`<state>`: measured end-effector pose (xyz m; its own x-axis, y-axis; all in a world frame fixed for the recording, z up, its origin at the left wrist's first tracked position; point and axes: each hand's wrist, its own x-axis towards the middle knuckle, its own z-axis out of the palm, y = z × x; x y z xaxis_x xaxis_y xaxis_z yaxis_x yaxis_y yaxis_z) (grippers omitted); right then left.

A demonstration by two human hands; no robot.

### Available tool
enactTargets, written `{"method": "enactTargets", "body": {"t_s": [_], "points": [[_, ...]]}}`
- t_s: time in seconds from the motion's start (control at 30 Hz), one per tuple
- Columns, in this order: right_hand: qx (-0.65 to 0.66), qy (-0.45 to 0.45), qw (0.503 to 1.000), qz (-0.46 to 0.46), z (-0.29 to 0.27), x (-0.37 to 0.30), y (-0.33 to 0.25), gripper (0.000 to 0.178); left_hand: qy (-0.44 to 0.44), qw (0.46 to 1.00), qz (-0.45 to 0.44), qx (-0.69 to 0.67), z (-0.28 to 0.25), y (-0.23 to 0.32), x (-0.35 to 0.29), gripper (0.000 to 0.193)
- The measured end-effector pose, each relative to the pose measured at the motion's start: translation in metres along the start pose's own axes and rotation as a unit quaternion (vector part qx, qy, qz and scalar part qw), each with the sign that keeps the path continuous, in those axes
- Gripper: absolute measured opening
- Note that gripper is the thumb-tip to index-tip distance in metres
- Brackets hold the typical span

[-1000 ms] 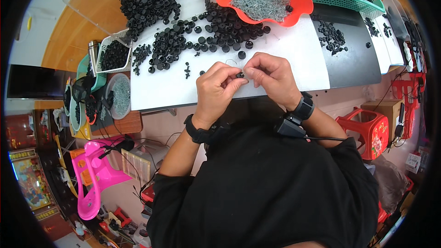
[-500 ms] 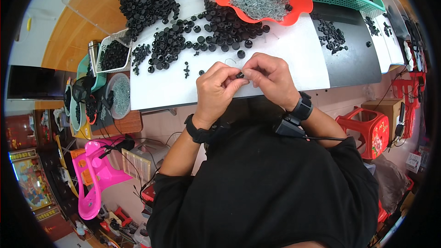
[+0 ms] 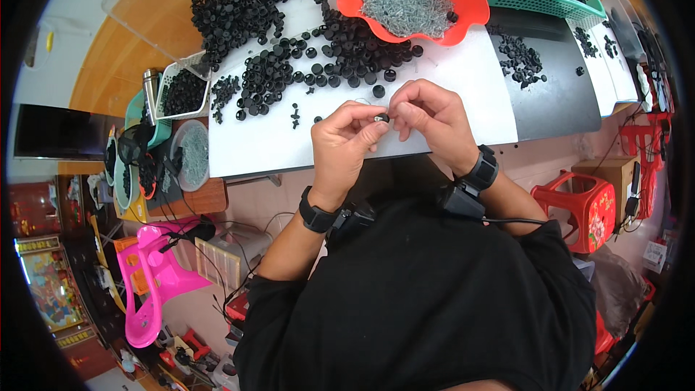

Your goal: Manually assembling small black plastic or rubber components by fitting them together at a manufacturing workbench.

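Observation:
Between the thumb and index finger of my left hand point(image 3: 340, 146) is a small round black plastic part point(image 3: 382, 118) with a silvery bit showing on it. Close against its right side is my right hand point(image 3: 436, 122), thumb and fingers pinched together; whatever they hold is too small to make out. Both hands are over the front edge of the white work surface point(image 3: 463, 80). Just beyond them lies a single round black cap point(image 3: 378, 91), and a larger spread of black caps point(image 3: 264, 83) reaches back from there.
A red scalloped bowl point(image 3: 474, 20) of small silvery screws point(image 3: 405, 1) stands at the back. Right of it are a green basket point(image 3: 579, 9) and a dark board point(image 3: 557, 94) with black bits. White basket point(image 3: 203, 94) and a tub of silvery pieces point(image 3: 194, 156) sit left.
My right fingertips have drawn back slightly from the black part and loosened. The part has turned in my left fingers, so its silvery bit now shows. The view has shifted a little.

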<state>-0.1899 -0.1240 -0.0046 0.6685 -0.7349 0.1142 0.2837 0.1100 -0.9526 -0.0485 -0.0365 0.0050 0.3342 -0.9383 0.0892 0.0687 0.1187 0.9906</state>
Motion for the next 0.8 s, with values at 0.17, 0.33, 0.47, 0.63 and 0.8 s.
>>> {"method": "enactTargets", "body": {"t_s": [0.17, 0.33, 0.47, 0.63, 0.8], "points": [[0.053, -0.006, 0.998, -0.014, 0.009, -0.007, -0.002, 0.02, -0.018, 0.993, 0.024, -0.114, -0.002, -0.006, 0.004, 0.015], [0.091, 0.049, 0.994, -0.032, 0.012, -0.011, 0.0, 0.023, -0.022, 0.997, 0.012, -0.069, 0.007, -0.001, 0.001, 0.019], [0.095, 0.048, 0.994, -0.029, 0.006, -0.011, -0.002, 0.022, -0.04, 0.997, 0.065, 0.03, 0.007, -0.001, -0.003, 0.027], [0.112, 0.069, 0.991, -0.006, 0.005, -0.012, -0.003, 0.019, -0.077, 0.989, 0.083, 0.097, 0.004, -0.001, -0.004, 0.033], [0.099, 0.094, 0.991, -0.016, -0.006, -0.012, -0.006, 0.018, 0.004, 0.945, 0.093, 0.315, 0.0, 0.012, 0.015, 0.032]]}}
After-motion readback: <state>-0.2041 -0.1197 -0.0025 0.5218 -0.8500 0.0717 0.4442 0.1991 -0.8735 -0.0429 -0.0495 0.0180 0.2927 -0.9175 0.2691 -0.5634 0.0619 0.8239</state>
